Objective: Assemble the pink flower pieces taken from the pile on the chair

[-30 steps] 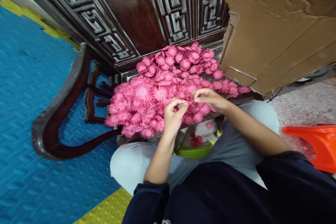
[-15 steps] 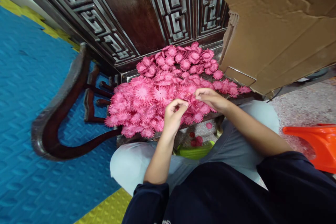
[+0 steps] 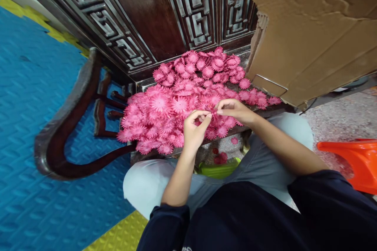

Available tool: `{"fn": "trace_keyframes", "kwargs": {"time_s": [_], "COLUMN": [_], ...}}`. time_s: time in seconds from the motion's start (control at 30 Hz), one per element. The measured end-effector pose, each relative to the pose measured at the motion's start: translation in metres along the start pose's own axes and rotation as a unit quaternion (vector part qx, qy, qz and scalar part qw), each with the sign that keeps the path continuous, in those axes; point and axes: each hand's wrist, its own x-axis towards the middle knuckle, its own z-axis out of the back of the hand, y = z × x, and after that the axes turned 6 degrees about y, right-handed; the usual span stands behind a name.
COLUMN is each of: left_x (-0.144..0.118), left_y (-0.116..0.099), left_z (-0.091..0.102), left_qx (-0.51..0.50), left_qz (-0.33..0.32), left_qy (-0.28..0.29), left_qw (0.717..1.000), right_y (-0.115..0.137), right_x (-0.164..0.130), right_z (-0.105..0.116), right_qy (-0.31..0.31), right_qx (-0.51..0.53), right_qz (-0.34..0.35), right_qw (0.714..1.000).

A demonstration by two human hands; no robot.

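The left hand has thumb and forefinger pinched together on a small, darker pink flower, and the right hand meets it from the other side with curled fingers; whether the right fingertips grip the piece or only touch it, I cannot tell. The flower sits between the two sets of fingertips, just above the near edge of a broad pile of pink flowers. The pile covers much of a dark wooden seat, thinning to a few flowers toward the right. Below the hands, between knees in pale trousers, are some reddish pieces and a green object, partly hidden. A dark shirt fills the bottom. On the left curves a wooden armrest, with blue matting beyond it; behind the pile rises a carved backrest. A large cardboard sheet stands at the right, and an orange plastic item is on the speckled floor.
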Motion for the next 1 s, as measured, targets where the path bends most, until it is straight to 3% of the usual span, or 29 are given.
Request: {"fn": "trace_keyframes", "kwargs": {"time_s": [0.6, 0.8, 1.0], "left_x": [0.0016, 0.0023, 0.0009], "left_y": [0.0082, 0.0089, 0.0072], "left_z": [-0.0050, -0.0015, 0.0013], "left_qx": [-0.073, -0.118, -0.164], "left_qz": [0.069, 0.075, 0.065], "left_qy": [-0.015, 0.003, -0.020], "left_qw": [0.995, 0.990, 0.984], "right_y": [-0.0021, -0.0074, -0.0046], "right_x": [0.0008, 0.0025, 0.0032], "right_z": [-0.0036, 0.0001, 0.0025], "right_qy": [-0.006, -0.047, -0.100], "right_qx": [-0.011, 0.064, 0.083], "right_qz": [-0.002, -0.003, -0.001], "right_qw": [1.000, 0.997, 0.992]}}
